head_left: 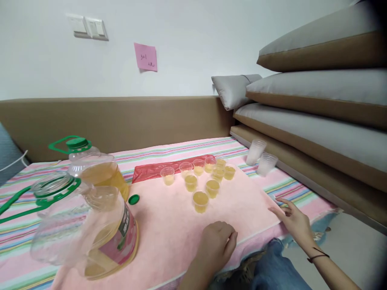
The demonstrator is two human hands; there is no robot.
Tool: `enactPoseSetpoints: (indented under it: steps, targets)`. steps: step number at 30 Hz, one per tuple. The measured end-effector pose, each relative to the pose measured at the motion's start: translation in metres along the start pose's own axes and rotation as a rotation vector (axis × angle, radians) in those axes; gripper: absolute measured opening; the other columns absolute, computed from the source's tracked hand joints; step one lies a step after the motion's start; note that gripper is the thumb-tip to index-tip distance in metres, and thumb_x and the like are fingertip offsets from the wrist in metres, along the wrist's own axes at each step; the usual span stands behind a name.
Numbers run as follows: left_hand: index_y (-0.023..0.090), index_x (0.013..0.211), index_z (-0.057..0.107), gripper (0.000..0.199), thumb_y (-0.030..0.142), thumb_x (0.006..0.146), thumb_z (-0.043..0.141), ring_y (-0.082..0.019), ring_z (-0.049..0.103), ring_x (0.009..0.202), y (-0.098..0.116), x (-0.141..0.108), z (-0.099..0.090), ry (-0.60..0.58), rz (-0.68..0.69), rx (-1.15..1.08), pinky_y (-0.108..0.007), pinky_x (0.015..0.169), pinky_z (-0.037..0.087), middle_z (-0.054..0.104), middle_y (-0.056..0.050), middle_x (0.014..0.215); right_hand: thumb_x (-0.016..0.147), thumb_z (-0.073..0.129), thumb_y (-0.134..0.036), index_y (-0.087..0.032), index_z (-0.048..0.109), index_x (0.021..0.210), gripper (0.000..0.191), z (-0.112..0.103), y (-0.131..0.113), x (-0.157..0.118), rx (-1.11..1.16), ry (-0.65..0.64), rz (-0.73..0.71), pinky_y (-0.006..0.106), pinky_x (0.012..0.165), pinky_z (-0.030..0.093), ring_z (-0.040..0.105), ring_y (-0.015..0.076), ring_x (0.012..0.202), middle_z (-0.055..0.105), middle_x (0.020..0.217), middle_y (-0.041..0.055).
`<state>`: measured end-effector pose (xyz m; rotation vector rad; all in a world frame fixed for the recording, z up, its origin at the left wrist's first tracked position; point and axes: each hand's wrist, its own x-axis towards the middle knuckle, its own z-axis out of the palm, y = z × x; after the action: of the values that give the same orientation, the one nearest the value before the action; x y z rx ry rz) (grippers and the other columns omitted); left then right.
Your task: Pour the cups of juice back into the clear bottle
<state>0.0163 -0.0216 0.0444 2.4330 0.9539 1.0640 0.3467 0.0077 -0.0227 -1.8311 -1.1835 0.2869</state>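
My left hand [216,243] rests on the pink towel [169,237] near its front edge, fingers curled in and nothing visible in them. At the towel's right edge is my right hand [292,219], its thumb and index finger apart; a small whitish thing [273,197], too small to name, lies by the index fingertip. Several small clear plastic cups stand grouped on the towel. The nearest cup [200,201] holds yellow liquid, as do others behind it, while a cup [167,176] at the left of the group looks paler inside.
A large uncapped oil jug [121,237] stands at the left, before a capped jug [105,173]. A green cap [134,199] lies beside them. Two stacks of clear cups [256,151] [267,164] lean at the right. Stacked cushions [317,88] rise behind, and a red sheet [151,172] lies at the back.
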Motion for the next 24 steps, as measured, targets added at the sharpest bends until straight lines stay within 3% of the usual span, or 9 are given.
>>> enactPoseSetpoints:
  steps: [4,7,10,13,15,18,21,24]
  targets:
    - [0.02,0.078,0.058,0.022,0.017,0.093,0.042,-0.014,0.056,0.059,0.004,0.0,-0.012,0.092,0.045,-0.023,-0.027,0.055,0.037,0.062,-0.002,0.064,0.07,0.06,-0.065,-0.027,0.061,0.108,0.054,0.0,0.001,-0.001,-0.078,-0.015,-0.048,0.043,0.064,0.05,0.066,0.03,0.063,0.074,0.071,0.005]
    - [0.02,0.077,0.058,0.024,0.019,0.094,0.04,-0.014,0.059,0.062,0.001,0.001,-0.031,0.23,-0.003,-0.07,-0.026,0.059,0.042,0.063,-0.003,0.067,0.075,0.052,-0.067,-0.025,0.058,0.116,0.059,-0.002,-0.006,-0.002,-0.207,0.01,-0.148,0.046,0.066,0.049,0.066,0.0329,0.064,0.074,0.075,0.0087]
    - [0.02,0.078,0.059,0.026,0.025,0.096,0.041,-0.015,0.061,0.07,-0.013,0.004,-0.05,0.453,-0.241,-0.164,-0.026,0.064,0.045,0.065,-0.004,0.074,0.074,0.051,-0.071,-0.02,0.058,0.119,0.069,-0.003,-0.033,0.002,-0.369,0.124,-0.288,0.054,0.08,0.046,0.067,0.0395,0.083,0.074,0.093,0.0172]
    - [0.019,0.09,0.06,0.022,0.039,0.091,0.051,-0.019,0.063,0.083,-0.039,0.009,-0.062,0.637,-0.563,-0.333,-0.03,0.073,0.048,0.066,-0.006,0.087,0.077,0.051,-0.068,-0.022,0.064,0.107,0.057,0.007,-0.081,0.007,-0.253,0.115,-0.333,0.052,0.088,0.046,0.064,0.0391,0.097,0.072,0.105,0.0177]
    - [0.02,0.1,0.057,0.032,0.045,0.082,0.061,-0.02,0.063,0.092,-0.059,0.011,-0.063,0.648,-0.729,-0.498,-0.032,0.079,0.05,0.065,-0.007,0.097,0.079,0.053,-0.062,-0.026,0.067,0.091,0.041,0.024,-0.116,0.009,-0.048,-0.041,-0.284,0.047,0.088,0.048,0.066,0.0345,0.096,0.074,0.1,0.0127]
    - [0.02,0.103,0.052,0.046,0.044,0.068,0.07,-0.022,0.065,0.096,-0.081,0.012,-0.057,0.573,-0.799,-0.609,-0.036,0.082,0.051,0.065,-0.01,0.108,0.08,0.057,-0.053,-0.025,0.069,0.084,0.03,0.059,-0.153,0.005,0.219,-0.36,-0.199,0.043,0.088,0.051,0.068,0.0313,0.096,0.076,0.101,0.0108]
    - [0.02,0.105,0.05,0.061,0.032,0.053,0.08,-0.027,0.063,0.108,-0.086,0.013,-0.044,0.502,-0.787,-0.612,-0.04,0.088,0.049,0.064,-0.014,0.116,0.076,0.058,-0.044,-0.023,0.068,0.084,0.025,0.088,-0.163,-0.005,0.275,-0.397,-0.147,0.043,0.084,0.053,0.07,0.0305,0.091,0.076,0.095,0.0115]
    - [0.021,0.117,0.043,0.078,0.028,0.051,0.083,-0.028,0.058,0.117,-0.081,0.016,-0.029,0.467,-0.697,-0.571,-0.044,0.099,0.044,0.059,-0.014,0.121,0.073,0.059,-0.04,-0.023,0.066,0.077,0.019,0.099,-0.158,-0.015,0.263,-0.39,-0.139,0.04,0.074,0.053,0.069,0.0269,0.077,0.075,0.082,0.0086]
